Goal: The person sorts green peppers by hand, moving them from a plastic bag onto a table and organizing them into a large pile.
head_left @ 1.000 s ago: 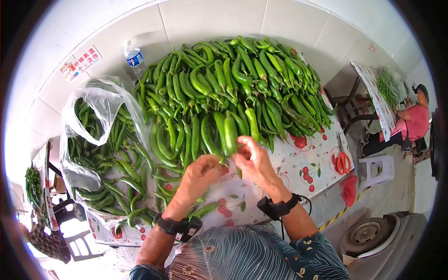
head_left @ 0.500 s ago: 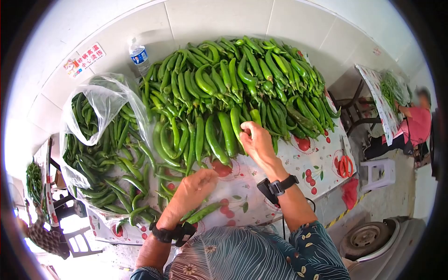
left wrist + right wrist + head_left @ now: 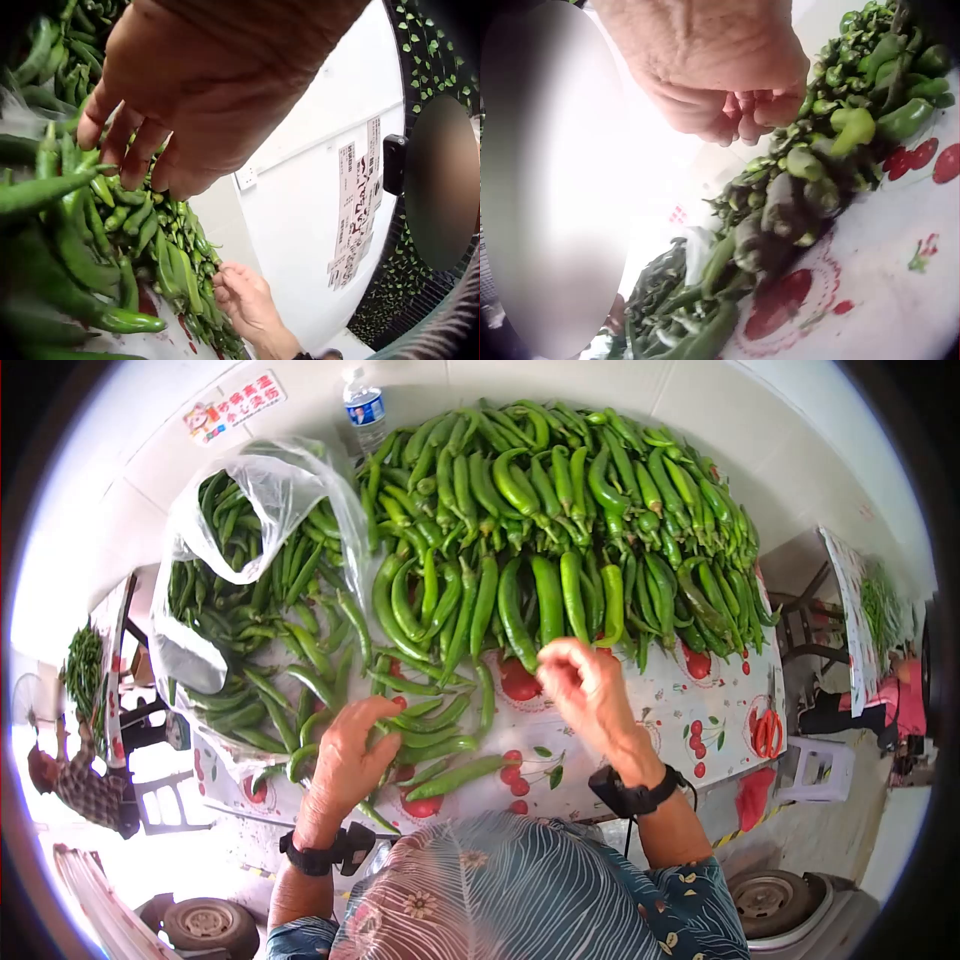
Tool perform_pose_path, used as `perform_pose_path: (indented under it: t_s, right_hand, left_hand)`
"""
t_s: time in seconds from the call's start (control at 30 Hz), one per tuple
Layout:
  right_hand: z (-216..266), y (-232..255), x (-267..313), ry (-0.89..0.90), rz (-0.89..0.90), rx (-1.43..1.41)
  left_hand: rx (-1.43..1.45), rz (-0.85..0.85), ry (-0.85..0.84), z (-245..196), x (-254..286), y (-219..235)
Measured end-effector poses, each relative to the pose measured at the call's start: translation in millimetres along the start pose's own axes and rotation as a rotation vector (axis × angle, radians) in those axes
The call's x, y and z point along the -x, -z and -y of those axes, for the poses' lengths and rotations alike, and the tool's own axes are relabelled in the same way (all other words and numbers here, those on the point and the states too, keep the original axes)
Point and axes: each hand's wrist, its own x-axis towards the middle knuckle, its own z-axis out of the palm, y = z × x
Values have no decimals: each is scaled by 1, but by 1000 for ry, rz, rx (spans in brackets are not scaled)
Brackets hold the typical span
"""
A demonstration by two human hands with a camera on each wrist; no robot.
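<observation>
Long green peppers are stacked in a big pile (image 3: 580, 480) at the back of a cherry-print tablecloth (image 3: 650, 710), with a neat row of peppers (image 3: 520, 600) laid in front of it. My left hand (image 3: 365, 735) reaches with straight fingers onto loose peppers (image 3: 440, 745) near the table's front; in the left wrist view the left hand's fingertips (image 3: 127, 161) touch those peppers (image 3: 75, 247). My right hand (image 3: 575, 675) hovers at the stem ends of the row with its fingers curled. In the right wrist view the right hand (image 3: 742, 112) holds nothing I can see above the peppers (image 3: 810, 165).
A clear plastic bag (image 3: 260, 490) full of peppers lies open at the left. A water bottle (image 3: 365, 405) stands at the wall. Orange-handled scissors (image 3: 768, 732) lie at the table's right edge. Other people sit at tables to the left (image 3: 75, 780) and right (image 3: 880, 610).
My right hand let go of the pepper it set in the row and drew back, fingers curled. My left hand moved left onto the loose peppers. The view tilted down.
</observation>
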Motion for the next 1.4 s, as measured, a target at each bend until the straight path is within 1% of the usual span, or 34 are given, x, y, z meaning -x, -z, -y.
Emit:
perform_pose_path:
  t_s: [0.03, 0.07, 0.1, 0.17, 0.2, 0.3, 0.33, 0.37, 0.43, 0.53, 0.63, 0.67, 0.73, 0.77, 0.93, 1.03, 1.13, 1.23, 1.27, 1.33, 1.4]
  right_hand:
    - [4, -8, 7, 59, 73, 55]
    - [6, -15, 12, 90, 164, 99]
    - [8, -22, 16, 123, 256, 144]
    - [13, -36, 19, 221, 364, 212]
    - [15, -44, 20, 270, 420, 242]
    - [23, -63, 21, 351, 532, 248]
    - [25, -69, 20, 397, 564, 265]
    - [27, -75, 18, 453, 573, 302]
    - [29, -86, 15, 561, 580, 380]
    - [26, -102, 16, 584, 666, 568]
    - [16, -110, 19, 608, 635, 601]
    - [14, -110, 21, 567, 659, 589]
    - [12, -108, 24, 487, 703, 566]
    - [11, -106, 25, 486, 693, 564]
    - [10, -92, 36, 463, 626, 540]
    - [10, -79, 42, 493, 599, 588]
    - [9, -66, 46, 395, 716, 569]
    - [8, -55, 52, 402, 663, 547]
    - [7, -52, 54, 396, 652, 533]
    - [5, -48, 58, 383, 628, 506]
    - [1, -39, 61, 363, 574, 551]
  left_hand:
    - [-81, -33, -54, 3, 8, 1]
    - [-78, 1, -14, 9, 17, 2]
    - [-112, -19, -8, 9, 24, 3]
    - [-181, -58, 12, 10, 39, 4]
    - [-199, -60, 65, 14, 49, 3]
    - [-216, -186, 129, 21, 68, 7]
    - [-225, -261, 149, 29, 75, 8]
    - [-306, -317, 161, 38, 84, 9]
    - [-443, -367, 169, 44, 94, 15]
    - [-199, -361, 366, 50, 104, 4]
    - [-168, -410, 373, 59, 106, -10]
    - [-8, -427, 431, 59, 107, -11]
    - [69, -399, 403, 69, 111, -17]
    - [106, -388, 386, 73, 111, -19]
    - [-23, -409, 312, 55, 109, -26]
    - [2, -305, 365, 47, 106, -18]
    - [-4, -134, 279, 45, 103, -19]
    - [-44, -15, 10, 42, 94, -25]
    - [23, 46, -11, 41, 89, -26]
    - [29, 108, -96, 32, 76, -27]
    - [70, 151, -202, 25, 61, -32]
